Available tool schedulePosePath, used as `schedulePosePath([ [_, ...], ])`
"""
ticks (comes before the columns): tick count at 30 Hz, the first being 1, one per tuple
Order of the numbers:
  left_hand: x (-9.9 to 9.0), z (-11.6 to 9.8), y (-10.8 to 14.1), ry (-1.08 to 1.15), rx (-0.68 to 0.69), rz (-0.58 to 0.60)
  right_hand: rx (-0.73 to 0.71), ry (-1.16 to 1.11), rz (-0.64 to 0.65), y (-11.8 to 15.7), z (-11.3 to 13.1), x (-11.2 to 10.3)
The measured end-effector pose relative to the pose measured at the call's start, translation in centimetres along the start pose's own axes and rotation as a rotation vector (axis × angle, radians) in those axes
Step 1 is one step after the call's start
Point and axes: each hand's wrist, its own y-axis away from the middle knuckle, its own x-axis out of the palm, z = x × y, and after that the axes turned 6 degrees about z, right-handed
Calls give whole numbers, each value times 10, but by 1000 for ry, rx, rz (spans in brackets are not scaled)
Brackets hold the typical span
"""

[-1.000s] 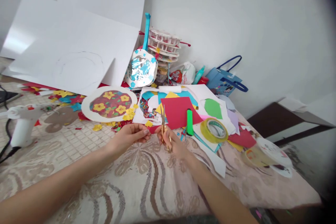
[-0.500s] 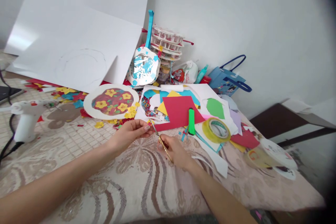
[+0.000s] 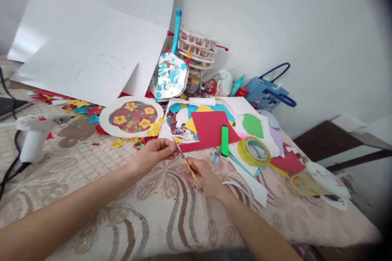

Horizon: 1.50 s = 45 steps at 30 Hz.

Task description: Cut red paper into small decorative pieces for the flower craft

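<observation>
My right hand [image 3: 203, 175] is wrapped round the gold handles of a pair of scissors [image 3: 180, 151], whose blades point up and left. The blade tips reach close to the fingertips of my left hand [image 3: 157, 153]. Thumb and fingers of that hand are pinched together; whatever lies between them is too small to make out. Just beyond both hands lies a red sheet of paper [image 3: 211, 128], with a green cutter [image 3: 224, 140] on it. A white oval frame [image 3: 105, 124] with yellow paper flowers [image 3: 131, 106] rests beyond my left hand.
A white glue gun [image 3: 32, 136] with a black cord stands at left. Clear tape [image 3: 241, 153], paper scraps and a white strip [image 3: 255, 189] lie to the right. Large white boards [image 3: 92, 28], a blue-trimmed round piece [image 3: 156, 83] and a blue bag [image 3: 263, 94] stand at the back.
The whole view has shifted slightly, so things sit a little further right. Both hands and the scissors keep nearly the same position.
</observation>
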Motion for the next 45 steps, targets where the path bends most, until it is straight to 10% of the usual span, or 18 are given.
schedulePosePath([
  [45, -1, -1, 0, -66, 13, 33, 11, 28, -45, 5, 5, 8],
])
